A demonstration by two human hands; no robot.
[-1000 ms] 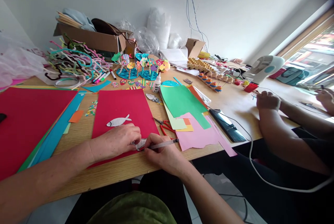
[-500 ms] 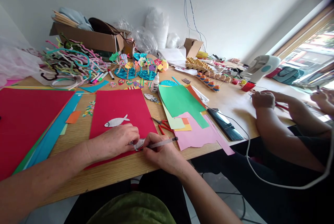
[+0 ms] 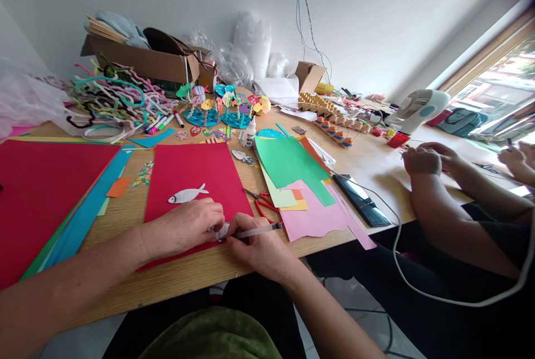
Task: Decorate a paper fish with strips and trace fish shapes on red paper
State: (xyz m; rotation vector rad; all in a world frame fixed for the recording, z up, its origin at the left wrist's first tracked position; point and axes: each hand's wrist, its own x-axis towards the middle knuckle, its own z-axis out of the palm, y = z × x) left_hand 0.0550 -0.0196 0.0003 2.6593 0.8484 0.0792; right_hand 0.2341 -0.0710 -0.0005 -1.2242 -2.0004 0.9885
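Near the table's front edge my right hand (image 3: 259,250) is closed around a pen (image 3: 265,229), its tip end low against a small white paper fish (image 3: 222,231). My left hand (image 3: 193,223) pinches the other side of that fish and rests on a sheet of red paper (image 3: 192,166); my fingers hide much of the fish. Just beyond my left hand, a second white paper fish (image 3: 188,195) with drawn scales lies flat on the red sheet. Red-handled pliers (image 3: 264,203) lie to the right of the sheet.
Colored sheets (image 3: 292,161) and a dark phone (image 3: 361,198) lie to the right, with a white cable (image 3: 397,253) hanging past the edge. A stack of red and blue paper (image 3: 50,192) is at left. A glue bottle (image 3: 249,135) stands behind. Another person's hands (image 3: 424,159) work at right.
The pen and my right fingers have shifted very slightly at the small fish. At right, the other person's hands have moved a little.
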